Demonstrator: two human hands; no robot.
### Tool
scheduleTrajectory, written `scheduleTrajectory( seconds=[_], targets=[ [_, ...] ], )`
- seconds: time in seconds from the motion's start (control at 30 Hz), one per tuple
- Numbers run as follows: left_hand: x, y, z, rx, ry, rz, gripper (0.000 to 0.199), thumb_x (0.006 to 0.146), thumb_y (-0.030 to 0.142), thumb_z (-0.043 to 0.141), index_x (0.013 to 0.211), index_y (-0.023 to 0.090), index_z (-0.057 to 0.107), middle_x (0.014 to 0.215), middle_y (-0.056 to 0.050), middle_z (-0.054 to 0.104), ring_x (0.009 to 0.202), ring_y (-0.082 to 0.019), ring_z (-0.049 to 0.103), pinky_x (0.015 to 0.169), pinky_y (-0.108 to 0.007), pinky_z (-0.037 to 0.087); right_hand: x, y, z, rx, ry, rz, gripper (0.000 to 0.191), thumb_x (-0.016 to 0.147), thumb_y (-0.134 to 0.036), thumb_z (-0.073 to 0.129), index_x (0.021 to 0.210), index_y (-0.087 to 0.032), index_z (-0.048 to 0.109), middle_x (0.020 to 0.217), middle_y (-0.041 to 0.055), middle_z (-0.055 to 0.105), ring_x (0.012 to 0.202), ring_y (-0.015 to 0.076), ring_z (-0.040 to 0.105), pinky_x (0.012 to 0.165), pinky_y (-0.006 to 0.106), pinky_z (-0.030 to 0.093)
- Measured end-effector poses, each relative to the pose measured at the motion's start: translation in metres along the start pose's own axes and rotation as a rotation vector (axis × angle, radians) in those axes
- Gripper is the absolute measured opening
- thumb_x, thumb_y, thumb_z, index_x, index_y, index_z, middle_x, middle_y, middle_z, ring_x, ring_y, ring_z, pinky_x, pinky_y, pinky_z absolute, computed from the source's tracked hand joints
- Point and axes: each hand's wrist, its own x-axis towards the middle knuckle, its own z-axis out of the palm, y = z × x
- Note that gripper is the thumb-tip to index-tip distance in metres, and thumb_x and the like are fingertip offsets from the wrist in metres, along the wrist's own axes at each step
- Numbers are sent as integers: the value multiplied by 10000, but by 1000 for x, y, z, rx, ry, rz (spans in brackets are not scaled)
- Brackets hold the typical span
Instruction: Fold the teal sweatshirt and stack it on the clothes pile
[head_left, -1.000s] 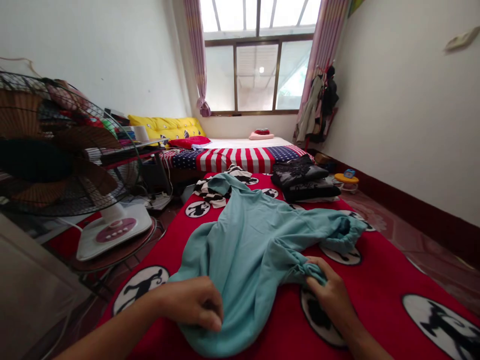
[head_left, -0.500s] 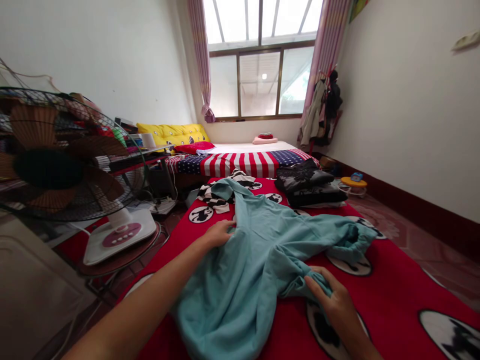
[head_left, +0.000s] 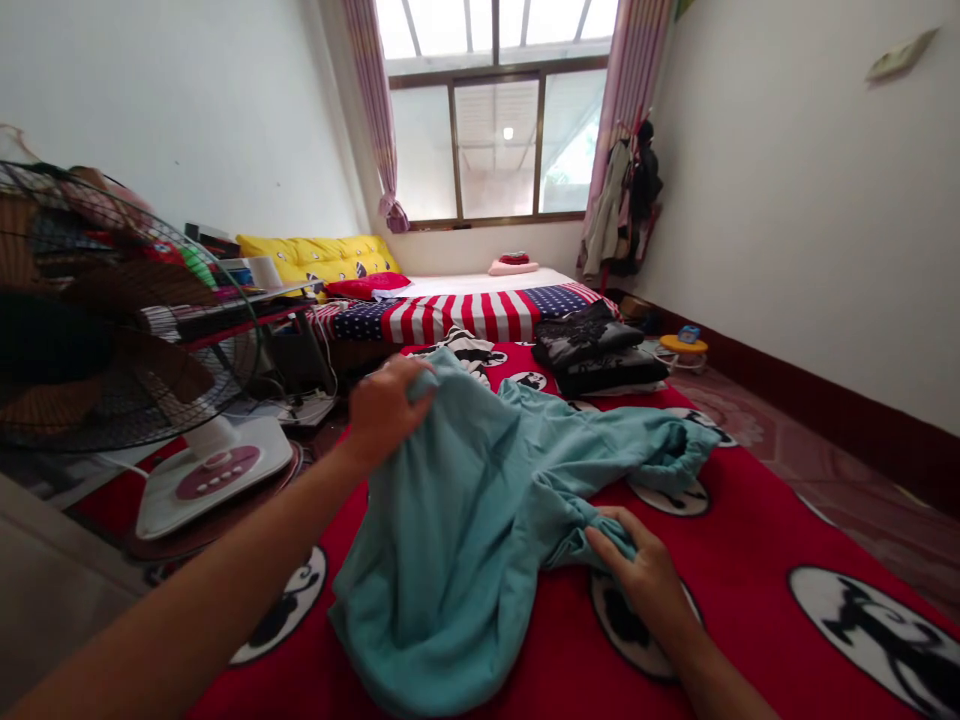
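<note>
A light teal garment point(head_left: 465, 520), which looks like a pair of trousers, lies crumpled on a red blanket point(head_left: 757, 550) with round black-and-white cartoon prints. My left hand point(head_left: 390, 408) pinches its upper left edge and holds that part raised off the bed. My right hand point(head_left: 637, 560) grips a bunched part of the same cloth, low on the right. A gathered cuff point(head_left: 679, 445) stretches out to the far right. Behind the raised cloth, a black-and-white patterned cloth point(head_left: 461, 347) is partly hidden.
Folded dark clothes point(head_left: 592, 350) are stacked at the blanket's far right. An electric fan point(head_left: 217, 475) stands close on the left, before a cluttered desk point(head_left: 225, 300). Beyond is a bed with a flag-patterned cover point(head_left: 457, 315). A small yellow stool point(head_left: 682, 345) stands right.
My left hand has lifted the garment's left edge up and to the left, partly covering the patterned cloth. My right hand keeps its hold. The view has shifted slightly right.
</note>
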Motion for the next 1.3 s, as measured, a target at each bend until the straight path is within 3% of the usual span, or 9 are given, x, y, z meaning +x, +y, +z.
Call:
scheduleTrajectory(
  seconds=[0.1,0.2,0.33,0.43,0.67,0.77,0.9,1.07,1.3],
  targets=[
    [26,-62,-8,248,185,-329,453,863,261,550,1293,131,492,1339,-175,439,1226,-391,432,979,-537,367,0,-3,1,22,5,1,333,805,-511,591,921,-201,628,859,34,682,810,210,640,748,297,505],
    [9,-93,19,411,31,-331,575,789,226,648,1330,119,485,1494,-229,266,1363,-436,244,1059,-599,254,0,-5,1,32,67,-47,292,792,-474,611,904,-205,622,984,61,677,925,227,634,821,312,499],
    [-49,-77,77,153,-340,-212,467,782,352,665,1219,195,617,1458,-177,385,1388,-395,264,1077,-587,279,-2,-4,-1,31,90,-113,255,776,-405,633,955,-225,607,1140,67,631,1081,236,589,947,342,457],
    [-88,-42,94,-168,-431,-152,473,798,418,634,1212,188,632,1420,-161,451,1344,-359,377,1090,-522,325,-5,-4,-1,34,49,-61,328,762,-366,638,1057,-231,584,1103,54,643,1010,221,615,897,338,485],
    [-149,22,39,-435,-651,101,785,694,553,719,1397,327,455,1535,-94,329,1367,-353,357,1121,-517,307,-12,-13,-19,132,110,48,279,731,-369,668,969,-229,634,888,29,675,808,208,633,715,299,516],
    [-175,13,27,-268,-622,183,911,610,391,792,1427,391,389,1558,-51,291,1388,-392,305,1143,-591,213,-15,-6,-55,319,293,112,262,715,-386,669,933,-241,644,869,42,686,780,222,652,666,305,528],
    [-199,-22,30,-90,-330,136,802,710,203,626,1448,351,349,1553,-52,297,1369,-347,358,1131,-548,286,-11,19,-108,208,541,135,280,713,-478,632,871,-248,656,817,68,688,742,252,659,642,354,536],
    [-211,-43,40,-91,-154,75,641,721,99,530,1338,268,488,1425,-77,470,1229,-286,523,1021,-435,459,5,37,-119,-530,369,165,548,681,-644,583,991,-199,658,971,122,672,909,340,634,779,471,508],
    [-192,-43,30,-453,-272,148,370,795,101,434,1007,266,690,1075,-18,713,1046,-188,644,927,-288,509,7,17,-71,-727,57,-224,583,735,-531,632,1242,-250,566,1299,88,572,1189,323,517,961,481,428]
  ],
)
